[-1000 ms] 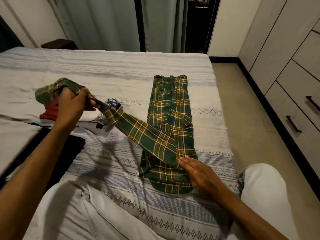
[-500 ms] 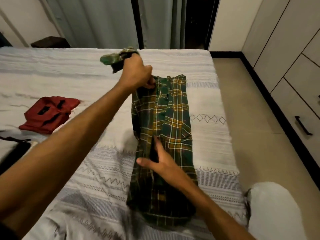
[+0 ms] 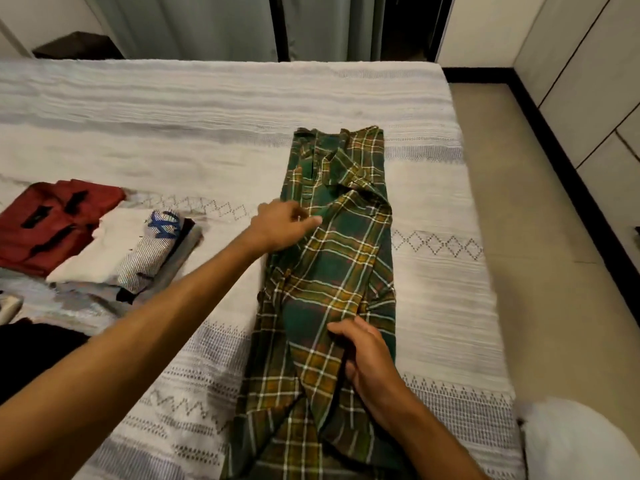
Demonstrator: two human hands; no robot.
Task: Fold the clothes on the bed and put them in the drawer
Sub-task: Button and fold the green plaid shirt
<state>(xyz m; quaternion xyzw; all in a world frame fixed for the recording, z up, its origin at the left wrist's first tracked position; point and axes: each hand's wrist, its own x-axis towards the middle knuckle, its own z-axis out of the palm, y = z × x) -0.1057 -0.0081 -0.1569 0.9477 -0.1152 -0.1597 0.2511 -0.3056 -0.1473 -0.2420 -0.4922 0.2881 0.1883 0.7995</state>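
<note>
No brand or label reads clearly from where I sit; the only marking I can find is a blue scrawl on the rolled striped garment (image 3: 152,251), and I cannot make letters out of it.

The green plaid shirt (image 3: 332,271) lies on the white bedspread (image 3: 173,109) as a long narrow strip, toward the right side of the bed. Its long axis runs away from me: collar end at the far side, hem end nearest me and running out of the bottom of the view. The sleeves are folded in over the body, so the cloth lies in overlapping diagonal layers.

My left hand (image 3: 280,226) rests at the shirt's left edge, about the upper chest, fingers drawn together with the tips pressing on the fabric — whether they pinch any cloth I cannot tell. My right hand (image 3: 363,351) sits lower down on the strip, fingers curled and closed around a fold of the plaid.

To the left, well apart from the shirt, is a row of folded items: a red garment (image 3: 52,220), a white one (image 3: 104,247) just beside it, then the striped roll, with something black (image 3: 31,351) nearer me. The drawer fronts (image 3: 602,161) line the right wall across a strip of floor.
</note>
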